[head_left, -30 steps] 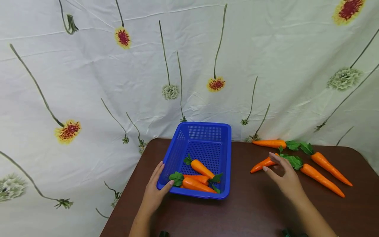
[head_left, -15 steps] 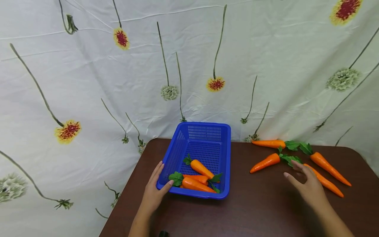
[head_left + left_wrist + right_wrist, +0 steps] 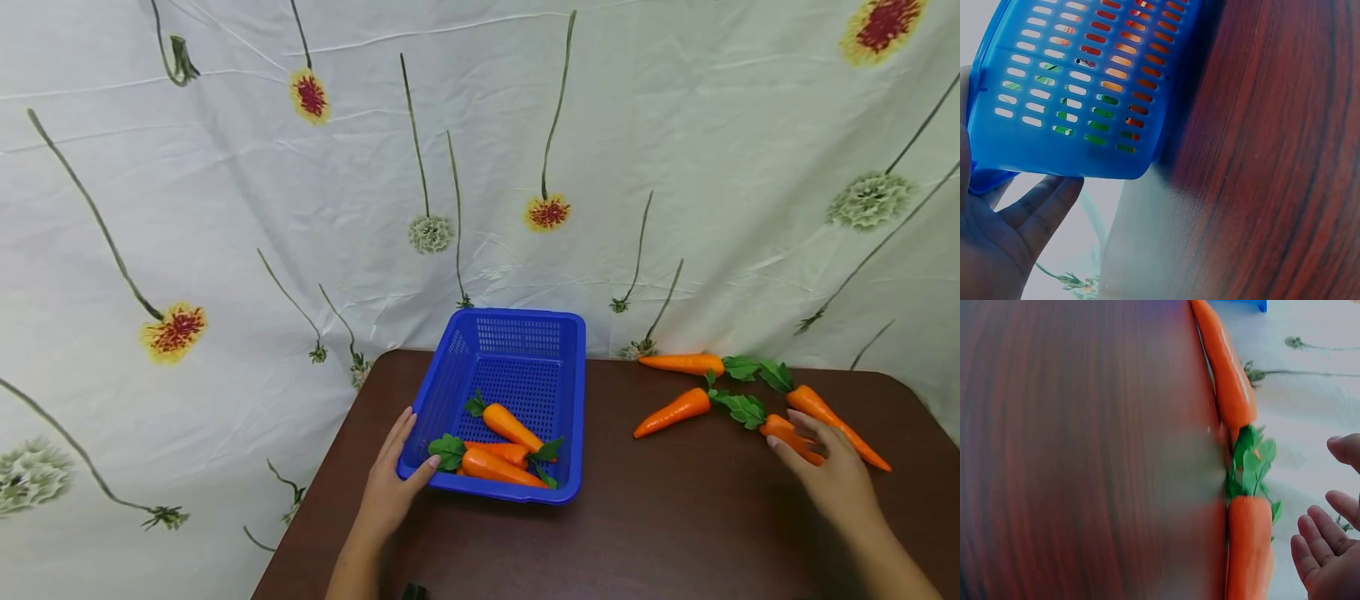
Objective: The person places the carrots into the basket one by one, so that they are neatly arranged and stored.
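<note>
Hiding part of a carrot [image 3: 782,432], right fingers [image 3: 1327,531] parted and empty, left fingers [image 3: 395,440] gripping a blue basket [image 3: 578,392].

carrot [image 3: 783,431] partly behind right hand [image 3: 836,471], black object [image 3: 414,592] cropped

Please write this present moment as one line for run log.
left hand: holds near-left corner of blue basket | right hand: open over carrot, not gripping | basket: at least three carrots | table: four carrots

The person's right hand [image 3: 843,479] has swung rightward, off the front left loose carrot [image 3: 672,413], which now shows whole, to the front right carrot [image 3: 787,435], whose tip it hides.
</note>
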The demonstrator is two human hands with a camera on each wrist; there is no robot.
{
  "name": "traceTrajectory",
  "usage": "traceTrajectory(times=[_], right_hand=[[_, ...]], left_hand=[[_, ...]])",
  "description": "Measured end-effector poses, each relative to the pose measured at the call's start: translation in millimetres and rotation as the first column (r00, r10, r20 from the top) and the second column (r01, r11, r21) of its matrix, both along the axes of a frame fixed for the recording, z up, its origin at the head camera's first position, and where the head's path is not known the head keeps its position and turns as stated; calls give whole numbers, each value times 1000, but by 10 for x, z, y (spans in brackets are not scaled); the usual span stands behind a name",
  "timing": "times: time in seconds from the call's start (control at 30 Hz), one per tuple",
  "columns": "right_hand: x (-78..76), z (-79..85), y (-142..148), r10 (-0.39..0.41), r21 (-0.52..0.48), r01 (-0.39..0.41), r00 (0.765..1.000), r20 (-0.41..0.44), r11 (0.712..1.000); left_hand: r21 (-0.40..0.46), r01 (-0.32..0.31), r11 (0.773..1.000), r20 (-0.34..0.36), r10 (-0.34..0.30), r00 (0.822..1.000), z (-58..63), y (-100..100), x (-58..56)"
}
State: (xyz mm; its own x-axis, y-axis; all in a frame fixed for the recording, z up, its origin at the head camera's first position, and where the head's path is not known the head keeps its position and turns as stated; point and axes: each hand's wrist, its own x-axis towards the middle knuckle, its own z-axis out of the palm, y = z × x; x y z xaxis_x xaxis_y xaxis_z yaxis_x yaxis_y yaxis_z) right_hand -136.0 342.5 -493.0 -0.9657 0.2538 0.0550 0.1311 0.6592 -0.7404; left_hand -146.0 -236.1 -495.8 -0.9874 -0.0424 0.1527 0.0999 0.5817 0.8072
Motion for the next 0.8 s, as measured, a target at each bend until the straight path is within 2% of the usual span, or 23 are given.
traceTrajectory(times=[0.13, 0.3, 0.47, 0.63, 0.8], right_hand=[[-5, -22, 116, -16, -22, 17, 999, 35, 1000], [0, -73, 249, -39, -1, 39, 998, 51, 999], [10, -105, 379, -1, 43, -4, 993, 118, 999], [-6, -129, 455, 26, 32, -34, 973, 230, 999], [-6, -186, 482, 5, 7, -8, 956, 295, 1000]], left_hand=[[-3, 6, 1000, -1, -6, 1000, -4, -1, -6], [-3, 7, 1000, 1, -7, 1000, -8, -2, -12], [-1, -2, 1000, 6, 2, 1000, -10, -2, -11], [3, -3, 1000, 11, 3, 1000, 1, 1, -7], [4, -1, 1000, 12, 1, 1000, 5, -5, -9]])
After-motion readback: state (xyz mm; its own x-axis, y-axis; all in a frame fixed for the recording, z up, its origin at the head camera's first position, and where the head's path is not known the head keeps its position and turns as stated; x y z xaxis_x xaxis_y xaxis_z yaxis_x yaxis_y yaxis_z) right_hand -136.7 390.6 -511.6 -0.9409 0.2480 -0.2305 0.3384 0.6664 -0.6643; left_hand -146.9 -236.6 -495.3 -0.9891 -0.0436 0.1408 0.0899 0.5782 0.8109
